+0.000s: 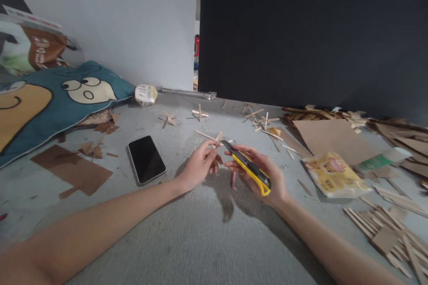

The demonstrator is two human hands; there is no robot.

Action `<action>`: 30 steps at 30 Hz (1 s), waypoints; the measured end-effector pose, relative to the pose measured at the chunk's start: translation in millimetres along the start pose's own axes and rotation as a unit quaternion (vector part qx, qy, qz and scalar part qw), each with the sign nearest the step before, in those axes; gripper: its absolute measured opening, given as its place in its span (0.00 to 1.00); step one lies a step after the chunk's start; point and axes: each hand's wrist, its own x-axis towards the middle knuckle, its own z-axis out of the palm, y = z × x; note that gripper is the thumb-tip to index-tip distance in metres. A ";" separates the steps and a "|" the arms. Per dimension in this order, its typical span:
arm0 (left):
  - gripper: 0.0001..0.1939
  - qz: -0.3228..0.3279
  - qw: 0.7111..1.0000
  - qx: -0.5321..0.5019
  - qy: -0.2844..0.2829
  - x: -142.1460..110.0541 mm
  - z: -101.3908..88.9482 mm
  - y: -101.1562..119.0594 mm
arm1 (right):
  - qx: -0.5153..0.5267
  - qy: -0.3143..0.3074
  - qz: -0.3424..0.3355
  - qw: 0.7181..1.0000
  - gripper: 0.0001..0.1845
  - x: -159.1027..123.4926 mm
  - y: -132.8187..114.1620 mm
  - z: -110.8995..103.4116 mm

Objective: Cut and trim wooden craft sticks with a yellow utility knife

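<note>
My left hand (201, 163) pinches a small wooden craft stick (219, 137) between thumb and fingers, its tip pointing up. In my right hand (264, 171) lies a yellow and black utility knife (249, 167), blade towards the left hand. The blade tip is very close to the stick; whether they touch I cannot tell. Behind the left hand another thin stick (204, 134) shows; whether it is joined to the held one is unclear. A small dark red object (233, 180) is visible below the right fingers, partly hidden by them.
A black phone (146, 159) lies left of my hands, beside cut brown cardboard (72, 169). Crossed stick pieces (199, 113) stand further back. To the right are a yellow packet (334, 176), a green-and-white tube (381, 160) and piled sticks (384, 236). A blue cushion (63, 102) sits far left.
</note>
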 end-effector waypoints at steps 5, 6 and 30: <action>0.24 -0.002 1.000 -0.005 0.017 1.3 -0.5 -3.4 | -0.066 0.023 0.001 0.998 0.28 3.1 2.2 2.9; 0.23 -0.002 1.000 -0.005 0.019 1.7 -0.4 -3.6 | -0.085 0.025 -0.014 0.996 0.29 3.3 5.3 2.1; 0.09 0.003 0.981 0.183 0.070 8.2 -13.3 5.3 | -0.709 0.050 -0.257 0.655 0.17 -7.2 13.8 -14.7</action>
